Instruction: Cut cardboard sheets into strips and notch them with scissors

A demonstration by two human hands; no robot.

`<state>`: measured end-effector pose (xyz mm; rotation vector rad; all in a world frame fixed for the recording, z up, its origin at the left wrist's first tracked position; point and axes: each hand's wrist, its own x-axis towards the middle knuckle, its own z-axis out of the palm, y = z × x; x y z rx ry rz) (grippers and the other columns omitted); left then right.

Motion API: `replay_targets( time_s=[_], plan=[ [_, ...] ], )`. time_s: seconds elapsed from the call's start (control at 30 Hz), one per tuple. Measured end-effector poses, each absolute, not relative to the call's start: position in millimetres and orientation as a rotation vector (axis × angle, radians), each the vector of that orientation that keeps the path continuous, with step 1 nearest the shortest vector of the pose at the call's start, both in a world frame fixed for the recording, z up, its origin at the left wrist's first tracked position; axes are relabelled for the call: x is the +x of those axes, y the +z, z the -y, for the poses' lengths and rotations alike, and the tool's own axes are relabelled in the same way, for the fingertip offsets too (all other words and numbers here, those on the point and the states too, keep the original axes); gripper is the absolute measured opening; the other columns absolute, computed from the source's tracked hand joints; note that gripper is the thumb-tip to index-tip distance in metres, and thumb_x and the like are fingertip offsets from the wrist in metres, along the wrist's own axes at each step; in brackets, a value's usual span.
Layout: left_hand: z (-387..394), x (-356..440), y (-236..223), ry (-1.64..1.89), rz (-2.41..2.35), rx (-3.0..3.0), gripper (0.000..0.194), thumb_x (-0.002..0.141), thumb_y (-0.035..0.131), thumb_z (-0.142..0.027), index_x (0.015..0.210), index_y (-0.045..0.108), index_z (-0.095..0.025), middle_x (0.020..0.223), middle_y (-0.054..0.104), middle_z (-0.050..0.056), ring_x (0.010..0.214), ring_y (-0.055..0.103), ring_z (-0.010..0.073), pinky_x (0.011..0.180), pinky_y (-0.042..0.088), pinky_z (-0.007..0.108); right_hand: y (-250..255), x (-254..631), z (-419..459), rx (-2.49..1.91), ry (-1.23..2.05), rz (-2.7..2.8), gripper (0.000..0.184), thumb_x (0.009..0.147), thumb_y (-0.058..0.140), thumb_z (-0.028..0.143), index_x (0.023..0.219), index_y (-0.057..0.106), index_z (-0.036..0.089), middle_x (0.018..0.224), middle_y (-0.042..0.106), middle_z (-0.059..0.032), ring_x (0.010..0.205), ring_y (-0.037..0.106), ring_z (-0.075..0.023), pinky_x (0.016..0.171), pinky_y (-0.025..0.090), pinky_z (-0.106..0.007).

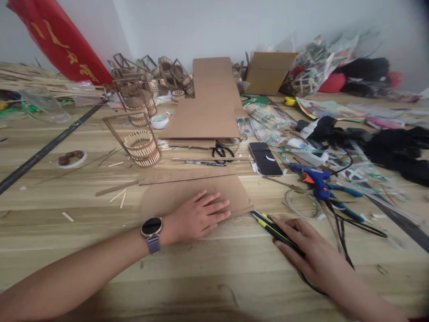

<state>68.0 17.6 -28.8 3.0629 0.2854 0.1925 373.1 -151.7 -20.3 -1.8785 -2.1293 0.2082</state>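
My left hand lies flat with fingers spread on a piece of brown cardboard, pressing it to the wooden table. A watch is on that wrist. In my right hand is a black and yellow utility knife, gripped along its handle. Its blade tip points at the near right corner of the cardboard; whether it touches the edge I cannot tell. Along the far edge of the piece runs a narrow cardboard strip. Beyond it lie a pen and a thin ruler-like stick.
A small bamboo basket stands at the left, with several more behind. Large cardboard sheets lie ahead. To the right are a phone, a blue glue gun with its cable, blue-handled pliers and black cloth.
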Motion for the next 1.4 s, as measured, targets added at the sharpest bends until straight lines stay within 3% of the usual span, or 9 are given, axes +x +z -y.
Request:
replay_targets(
  time_s=[0.43, 0.7, 0.87, 1.1, 1.4],
  plan=[
    [-16, 69, -33, 0.224, -0.344, 3.021, 0.046, 0.109, 0.03, -0.039, 0.15, 0.048, -0.027, 0.16, 0.045, 0.001, 0.149, 0.034, 0.028, 0.121, 0.023, 0.049, -21, 367, 151, -1.837, 0.091, 2.132, 0.046, 0.1, 0.049, 0.039, 0.137, 0.063, 0.017, 0.101, 0.068, -0.012, 0.092, 0.07, -0.0241, 0.08, 0.062, -0.035],
    [-16, 70, -34, 0.189, -0.375, 2.939, 0.048, 0.108, 0.029, -0.041, 0.15, 0.047, -0.026, 0.161, 0.043, 0.002, 0.151, 0.032, 0.0292, 0.122, 0.022, 0.052, -15, 361, 149, -1.835, 0.217, 2.135, 0.045, 0.099, 0.049, 0.038, 0.139, 0.062, 0.022, 0.102, 0.069, -0.0109, 0.094, 0.07, -0.024, 0.081, 0.061, -0.036],
    [-33, 70, -24, 0.135, -0.275, 2.834, 0.05, 0.109, 0.026, -0.038, 0.152, 0.045, -0.021, 0.16, 0.044, 0.001, 0.15, 0.034, 0.0251, 0.123, 0.027, 0.043, -13, 354, 144, -1.874, 0.228, 2.113, 0.045, 0.099, 0.048, 0.039, 0.138, 0.062, 0.02, 0.102, 0.069, -0.0109, 0.095, 0.07, -0.024, 0.084, 0.06, -0.036],
    [-41, 67, -25, 0.161, -0.168, 2.956, 0.044, 0.108, 0.032, -0.041, 0.147, 0.052, -0.033, 0.162, 0.042, -0.001, 0.147, 0.039, 0.03, 0.121, 0.029, 0.048, -15, 351, 146, -1.879, 0.174, 2.111, 0.046, 0.1, 0.047, 0.038, 0.137, 0.063, 0.017, 0.102, 0.068, -0.0115, 0.093, 0.07, -0.0232, 0.082, 0.061, -0.034],
    [-37, 67, -30, 0.234, -0.188, 2.96, 0.045, 0.108, 0.031, -0.038, 0.145, 0.055, -0.031, 0.159, 0.046, 0.0, 0.145, 0.041, 0.0296, 0.122, 0.028, 0.048, -13, 348, 145, -1.85, 0.165, 2.147, 0.046, 0.099, 0.048, 0.038, 0.139, 0.062, 0.019, 0.1, 0.068, -0.011, 0.09, 0.071, -0.024, 0.078, 0.062, -0.035]
  ],
)
